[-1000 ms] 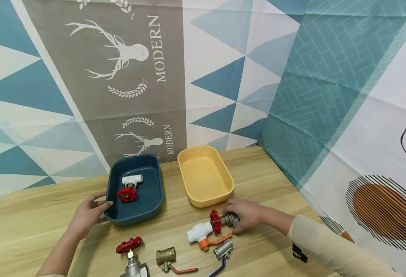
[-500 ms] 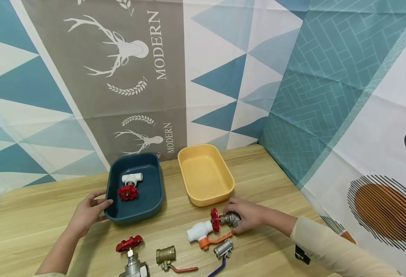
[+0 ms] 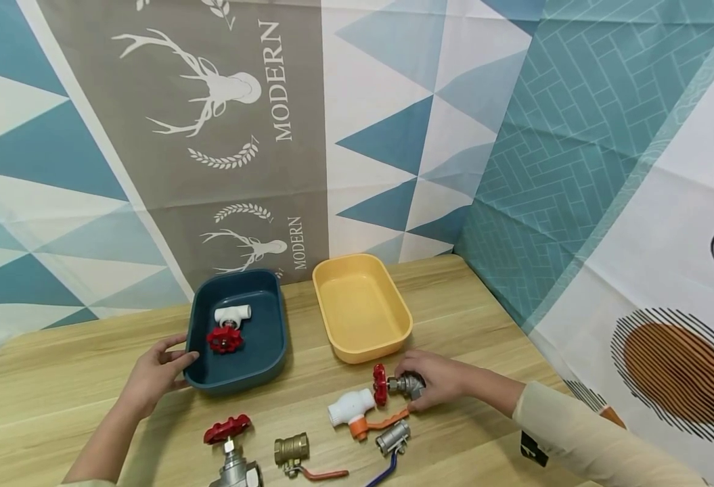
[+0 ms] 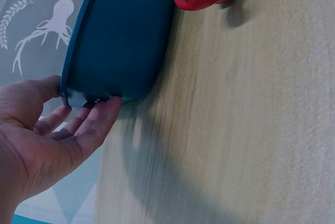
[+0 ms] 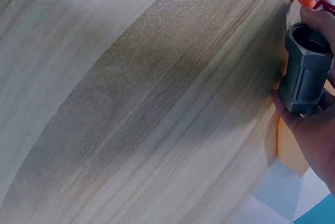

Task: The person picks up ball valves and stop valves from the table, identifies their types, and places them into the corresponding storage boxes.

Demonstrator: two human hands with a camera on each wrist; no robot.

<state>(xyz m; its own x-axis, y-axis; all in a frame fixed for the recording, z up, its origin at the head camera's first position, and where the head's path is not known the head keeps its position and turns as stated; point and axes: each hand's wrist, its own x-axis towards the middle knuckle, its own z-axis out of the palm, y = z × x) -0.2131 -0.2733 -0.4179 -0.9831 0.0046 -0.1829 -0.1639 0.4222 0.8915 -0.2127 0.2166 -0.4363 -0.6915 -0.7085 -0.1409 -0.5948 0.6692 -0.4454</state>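
Observation:
My left hand [image 3: 152,379] holds the near left corner of a dark blue bin [image 3: 265,345], thumb over the rim and fingers against the outer wall [image 4: 120,51]. Inside that bin lies a white plastic valve [image 3: 232,315] with a red handwheel. On the table, my right hand [image 3: 438,380] grips the body of a grey metal gate valve [image 3: 407,385], whose red handwheel points left. The right wrist view shows the threaded opening of this gate valve [image 5: 306,69] between thumb and fingers. Just left of it is a white ball valve [image 3: 350,407] with an orange lever.
A yellow bin [image 3: 361,314] stands right of the blue one. Nearer me lie a silver ball valve [image 3: 391,438] with a blue lever, a brass ball valve [image 3: 292,448] with a red lever, and a metal valve [image 3: 235,470] with a red handwheel. Patterned cloth hangs behind.
Both hands stay nearly still in their places. The gate valve in my right hand has shifted only very slightly to the right.

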